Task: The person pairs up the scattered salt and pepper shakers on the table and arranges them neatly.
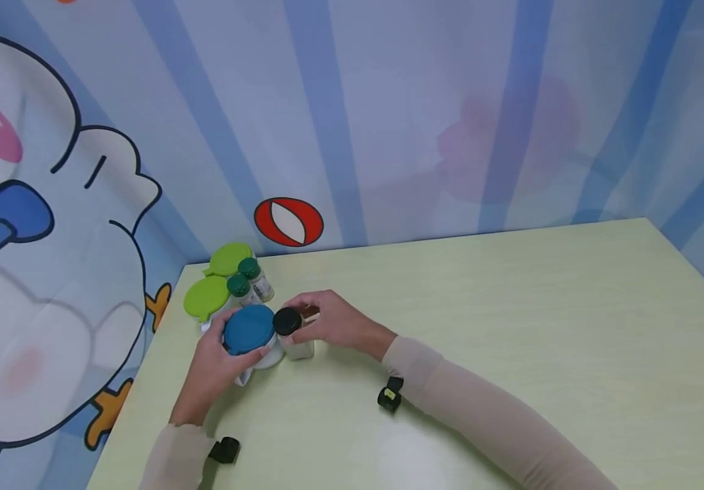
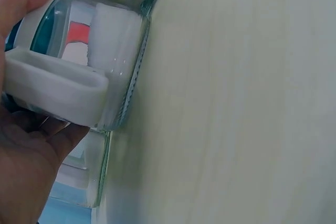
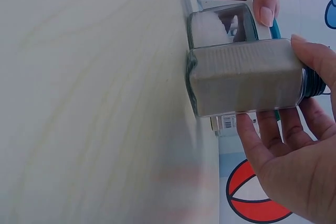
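Note:
My left hand (image 1: 217, 357) grips a seasoning jar by its blue lid (image 1: 249, 329), thumb and fingers round the sides. That clear jar (image 2: 118, 40) has a white handle (image 2: 58, 85) and white granules inside. With my right hand (image 1: 333, 323) I hold a square glass spice jar (image 3: 244, 77) of beige powder, its black cap (image 1: 288, 320) on. It stands upright beside the blue-lidded jar, close against it. Both jars' bases meet the tabletop in the wrist views.
Behind the hands are two jars with lime-green lids, one nearer (image 1: 206, 297) and one farther (image 1: 231, 259). Two small bottles with dark green caps, one front (image 1: 239, 286) and one back (image 1: 249, 267), stand beside them. A printed wall (image 1: 400, 136) borders the pale table (image 1: 511, 327).

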